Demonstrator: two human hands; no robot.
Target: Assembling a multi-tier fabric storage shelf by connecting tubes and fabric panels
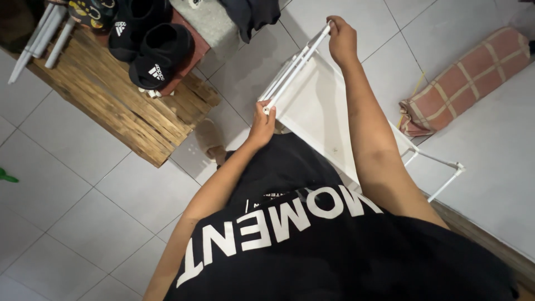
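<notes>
- Where the view began at the left edge, a small green object (6,177) lay on the pale tiled floor (83,184), only partly in frame
- Grey-white tubes (39,34) rested at the upper left, on the far end of a wooden slatted pallet (120,103) that sat flat on the tiles
- A pair of black slip-on sandals (150,47) with white markings lay on a dark red board on top of the pallet, one overlapping the other
- A grey fabric item (209,22) lay just beyond the sandals, and a dark garment (251,14) lay draped beside it at the top edge
- The left hand (262,120) was closed around the near end of a set of white rods (295,64), fingers wrapped tight at the end cap
- The rods ran diagonally up and to the right, along the upper edge of a white fabric rack panel (317,106) that stood in front of the person's black printed shirt (312,239)
- The right hand (341,39) gripped the far end of the same rods, fingers curled over them
- A white tube frame leg (440,173) with corner joints projected from below the right forearm, near the floor
- A rolled pink checked cushion (468,78) lay on the tiles at the right, well apart from both hands
</notes>
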